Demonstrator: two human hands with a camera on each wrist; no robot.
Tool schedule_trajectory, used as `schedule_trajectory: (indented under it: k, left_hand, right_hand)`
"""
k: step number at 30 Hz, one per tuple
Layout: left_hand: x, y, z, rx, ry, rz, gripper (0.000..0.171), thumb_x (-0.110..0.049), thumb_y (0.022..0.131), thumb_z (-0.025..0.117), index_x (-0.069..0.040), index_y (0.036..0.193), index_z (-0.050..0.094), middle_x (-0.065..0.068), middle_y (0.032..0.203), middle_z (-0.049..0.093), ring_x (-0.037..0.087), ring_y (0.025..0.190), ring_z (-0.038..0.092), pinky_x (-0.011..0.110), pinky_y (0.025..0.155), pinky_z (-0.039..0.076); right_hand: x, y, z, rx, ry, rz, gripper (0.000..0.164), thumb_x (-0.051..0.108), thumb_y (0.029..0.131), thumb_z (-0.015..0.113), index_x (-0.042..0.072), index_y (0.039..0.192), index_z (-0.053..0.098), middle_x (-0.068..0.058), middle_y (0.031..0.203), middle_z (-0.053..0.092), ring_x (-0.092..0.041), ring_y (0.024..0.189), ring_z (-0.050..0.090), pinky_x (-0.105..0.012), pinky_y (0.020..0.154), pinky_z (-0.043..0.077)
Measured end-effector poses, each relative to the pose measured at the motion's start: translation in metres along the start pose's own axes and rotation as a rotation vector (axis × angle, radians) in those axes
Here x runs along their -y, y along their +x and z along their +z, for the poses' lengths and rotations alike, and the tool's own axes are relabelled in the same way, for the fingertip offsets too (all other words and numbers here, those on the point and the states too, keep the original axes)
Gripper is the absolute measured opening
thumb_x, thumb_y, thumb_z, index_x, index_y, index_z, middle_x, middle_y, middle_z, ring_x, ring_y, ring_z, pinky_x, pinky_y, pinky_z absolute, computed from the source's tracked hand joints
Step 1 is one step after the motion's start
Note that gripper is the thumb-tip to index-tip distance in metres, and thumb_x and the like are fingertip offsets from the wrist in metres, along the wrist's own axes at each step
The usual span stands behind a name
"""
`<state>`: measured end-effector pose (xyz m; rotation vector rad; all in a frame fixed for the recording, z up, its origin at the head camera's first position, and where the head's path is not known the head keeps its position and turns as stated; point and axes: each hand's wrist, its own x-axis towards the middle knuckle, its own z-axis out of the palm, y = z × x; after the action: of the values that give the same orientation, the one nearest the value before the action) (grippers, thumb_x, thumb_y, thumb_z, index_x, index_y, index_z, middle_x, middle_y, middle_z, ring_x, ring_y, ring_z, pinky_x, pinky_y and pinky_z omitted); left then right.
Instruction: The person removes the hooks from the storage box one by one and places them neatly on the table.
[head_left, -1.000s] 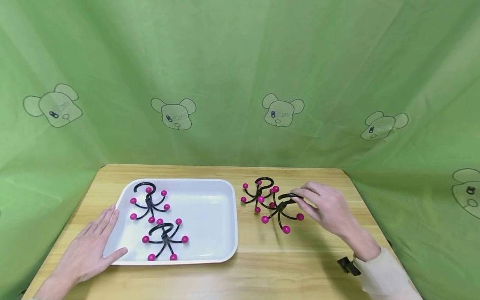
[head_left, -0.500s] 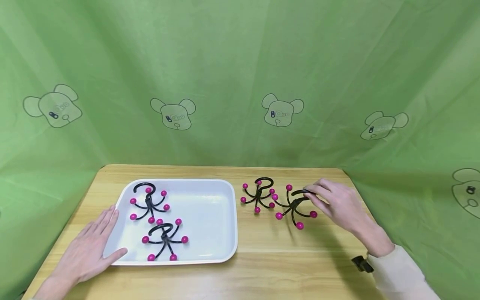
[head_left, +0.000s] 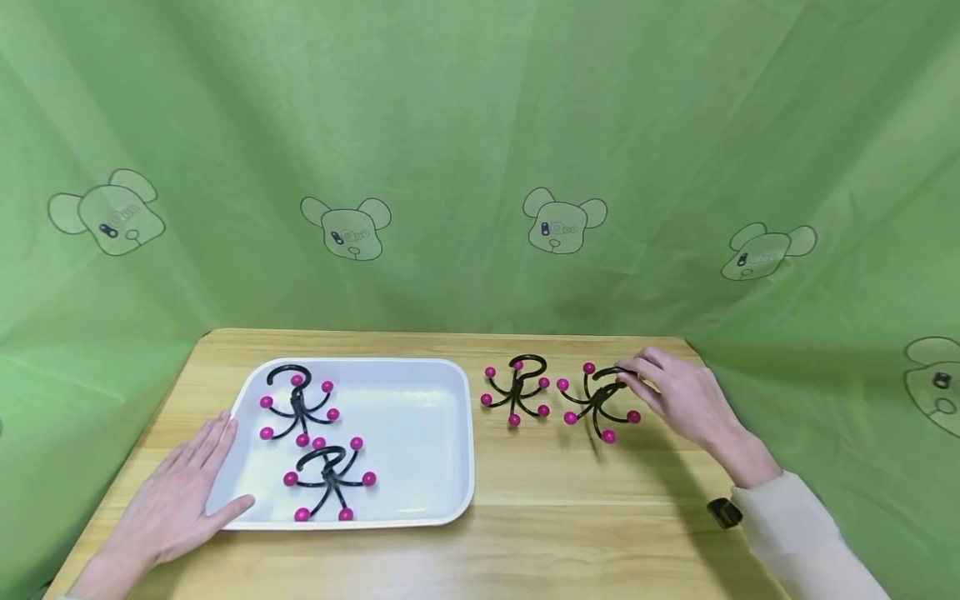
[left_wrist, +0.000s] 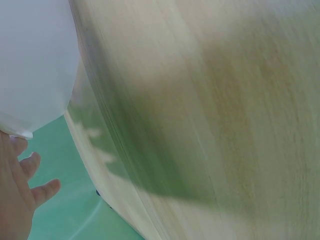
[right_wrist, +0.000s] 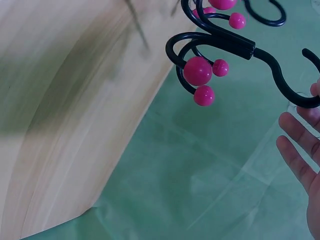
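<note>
My right hand (head_left: 678, 396) pinches the curved top of a black multi-arm hook (head_left: 602, 398) with pink ball tips, at the right of the table. In the right wrist view the hook's black stem (right_wrist: 235, 45) and its pink balls hang from the fingertips. A second such hook (head_left: 517, 387) stands on the wood just left of it. My left hand (head_left: 176, 500) lies with straight fingers along the left rim of a white tray (head_left: 427, 433). Two more hooks sit inside the tray, one at the back left (head_left: 298, 404) and one nearer the front (head_left: 330, 475).
The light wooden table (head_left: 540, 550) carries everything. A green curtain (head_left: 465, 125) with printed mouse heads surrounds it at the back and sides.
My right hand has moved right and a little back with its hook, away from the hook standing beside the tray. The left hand and the tray have stayed in place.
</note>
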<state>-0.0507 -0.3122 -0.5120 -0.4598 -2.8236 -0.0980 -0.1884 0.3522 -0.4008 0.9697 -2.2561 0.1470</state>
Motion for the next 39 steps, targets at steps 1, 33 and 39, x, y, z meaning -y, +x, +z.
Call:
schedule_trajectory:
  k: [1, 33, 39]
  left_hand:
    - [0.0, 0.0, 0.0, 0.0, 0.0, 0.001, 0.111, -0.063, 0.091, 0.067, -0.002, 0.168, 0.017, 0.014, 0.179, 0.011, -0.002, 0.158, -0.023, 0.011, 0.123, -0.021]
    - [0.001, 0.0, 0.0, -0.006, -0.004, 0.005, 0.109, -0.063, 0.092, 0.066, -0.002, 0.168, 0.017, 0.014, 0.179, 0.012, -0.002, 0.158, -0.022, 0.012, 0.123, -0.021]
    - [0.001, 0.0, 0.001, -0.009, -0.004, 0.006, 0.109, -0.062, 0.091, 0.067, -0.002, 0.168, 0.018, 0.011, 0.179, 0.007, -0.002, 0.158, -0.022, 0.012, 0.123, -0.021]
  right_hand:
    - [-0.002, -0.001, 0.001, 0.002, 0.0, 0.002, 0.058, 0.053, 0.112, 0.037, 0.013, 0.1, 0.077, 0.001, 0.085, 0.07, -0.012, 0.057, 0.058, -0.025, 0.044, 0.041]
    - [-0.04, -0.013, 0.04, 0.196, 0.02, 0.073, 0.024, 0.014, 0.088, 0.081, 0.012, 0.112, 0.078, -0.004, 0.096, 0.073, -0.011, 0.06, 0.059, -0.017, 0.046, 0.038]
    - [-0.041, -0.014, 0.043, 0.202, 0.021, 0.098, 0.024, 0.014, 0.088, 0.081, 0.013, 0.112, 0.078, -0.005, 0.097, 0.075, -0.014, 0.061, 0.062, -0.019, 0.046, 0.041]
